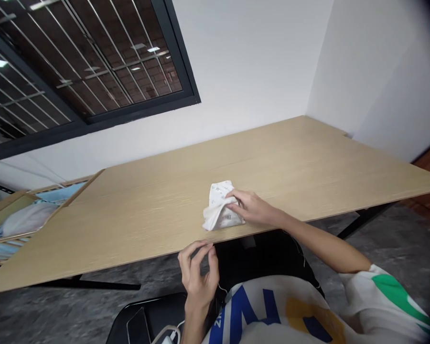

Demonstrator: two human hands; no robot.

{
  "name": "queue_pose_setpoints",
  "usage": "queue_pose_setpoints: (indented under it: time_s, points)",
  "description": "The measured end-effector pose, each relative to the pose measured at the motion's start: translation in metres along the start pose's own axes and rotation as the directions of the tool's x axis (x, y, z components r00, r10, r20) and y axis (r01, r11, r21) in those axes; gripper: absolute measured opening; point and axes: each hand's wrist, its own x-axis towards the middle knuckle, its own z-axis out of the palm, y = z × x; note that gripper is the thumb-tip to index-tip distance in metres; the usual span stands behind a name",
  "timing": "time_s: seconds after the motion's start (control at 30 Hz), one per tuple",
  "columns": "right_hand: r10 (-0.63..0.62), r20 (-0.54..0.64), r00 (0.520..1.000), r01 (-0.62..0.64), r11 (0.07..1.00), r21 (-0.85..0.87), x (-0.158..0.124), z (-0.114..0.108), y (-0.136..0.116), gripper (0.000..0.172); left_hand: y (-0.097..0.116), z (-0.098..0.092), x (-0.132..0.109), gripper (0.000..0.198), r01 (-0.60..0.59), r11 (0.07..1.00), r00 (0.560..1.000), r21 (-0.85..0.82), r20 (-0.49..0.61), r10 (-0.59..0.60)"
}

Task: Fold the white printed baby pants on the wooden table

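A small white cloth with a fine dark print [219, 192] lies partly folded near the front edge of the wooden table [146, 200]. My right hand [249, 206] pinches a lifted fold of it between thumb and fingers, from the right side. The cloth's left corner hangs turned over toward the front. Below and left of the cloth, my left hand [199, 272] is held at the table's front edge, apart from the cloth. Its fingers are loosely curled with gaps between them, and nothing shows in them.
At the left end of the table stands a wooden-sided box [53, 210] with blue and white bagged items. A black chair [146, 315] with a cable and white plug [170, 338] is below, close to my left arm. A barred window [103, 57] is set in the wall behind.
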Motion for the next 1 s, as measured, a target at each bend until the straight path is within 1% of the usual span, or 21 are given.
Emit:
queue_pose_setpoints:
  time_s: [0.03,0.1,0.2,0.27,0.33,0.37,0.43,0.5,0.53,0.57,0.6,0.63,0.7,0.77,0.8,0.87,0.93,1.0]
  points:
    - [0.053,-0.033,0.998,-0.053,0.999,0.011,0.013,-0.002,0.01,0.025,-0.002,0.005,0.0,0.033,0.02,1.0,0.999,0.011,0.044,-0.021]
    - [0.136,-0.089,0.987,-0.135,0.991,0.022,0.038,-0.002,0.036,0.024,-0.003,0.016,-0.001,0.029,0.049,0.998,0.982,0.033,0.181,-0.054]
    - [0.229,-0.107,0.968,-0.231,0.973,-0.004,0.071,0.007,0.08,0.021,-0.003,0.035,-0.006,0.035,0.083,0.995,0.916,0.06,0.387,-0.1]
    - [0.269,-0.085,0.959,-0.276,0.956,-0.093,0.084,0.015,0.105,0.02,-0.003,0.049,-0.012,0.042,0.104,0.991,0.879,0.078,0.459,-0.129]
    - [0.286,-0.061,0.956,-0.293,0.94,-0.174,0.09,0.022,0.122,0.02,-0.003,0.063,-0.019,0.047,0.112,0.988,0.86,0.106,0.487,-0.15]
    - [0.286,-0.061,0.956,-0.293,0.935,-0.202,0.09,0.024,0.126,0.022,-0.004,0.069,-0.022,0.049,0.111,0.985,0.855,0.128,0.493,-0.161]
    - [0.257,-0.087,0.963,-0.271,0.926,-0.262,0.087,0.026,0.126,0.03,-0.005,0.08,-0.026,0.051,0.105,0.975,0.845,0.194,0.499,-0.19]
    - [0.169,-0.076,0.983,-0.185,0.923,-0.338,0.08,0.029,0.116,0.041,-0.006,0.088,-0.027,0.053,0.098,0.955,0.834,0.279,0.5,-0.232]
    - [0.105,-0.028,0.994,-0.108,0.926,-0.36,0.076,0.031,0.108,0.045,-0.006,0.091,-0.026,0.055,0.096,0.942,0.829,0.32,0.498,-0.254]
    - [0.035,0.05,0.998,-0.015,0.933,-0.36,0.072,0.034,0.098,0.048,-0.006,0.093,-0.025,0.055,0.093,0.93,0.822,0.356,0.499,-0.273]
    - [-0.035,0.148,0.988,0.083,0.94,-0.331,0.067,0.038,0.089,0.051,-0.006,0.095,-0.024,0.056,0.087,0.919,0.814,0.384,0.504,-0.288]
    - [-0.105,0.246,0.964,0.175,0.943,-0.284,0.063,0.042,0.079,0.052,-0.006,0.097,-0.023,0.055,0.079,0.911,0.807,0.404,0.511,-0.296]
    - [-0.229,0.398,0.888,0.317,0.933,-0.172,0.054,0.053,0.064,0.056,-0.006,0.1,-0.022,0.05,0.054,0.903,0.803,0.427,0.519,-0.293]
    - [-0.316,0.469,0.825,0.394,0.916,-0.076,0.046,0.063,0.056,0.057,-0.008,0.101,-0.023,0.046,0.019,0.903,0.819,0.428,0.511,-0.26]
    - [-0.336,0.487,0.806,0.408,0.912,-0.046,0.044,0.067,0.055,0.057,-0.009,0.101,-0.024,0.045,0.004,0.905,0.83,0.425,0.503,-0.24]
    - [-0.306,0.525,0.794,0.386,0.921,-0.046,0.042,0.072,0.06,0.056,-0.011,0.101,-0.024,0.044,-0.016,0.909,0.841,0.416,0.497,-0.213]
    - [-0.227,0.557,0.799,0.332,0.938,-0.095,0.046,0.075,0.072,0.054,-0.012,0.099,-0.023,0.043,-0.015,0.913,0.835,0.408,0.507,-0.212]
    - [-0.159,0.562,0.812,0.285,0.947,-0.145,0.053,0.075,0.087,0.053,-0.013,0.098,-0.02,0.044,-0.005,0.917,0.827,0.398,0.517,-0.22]
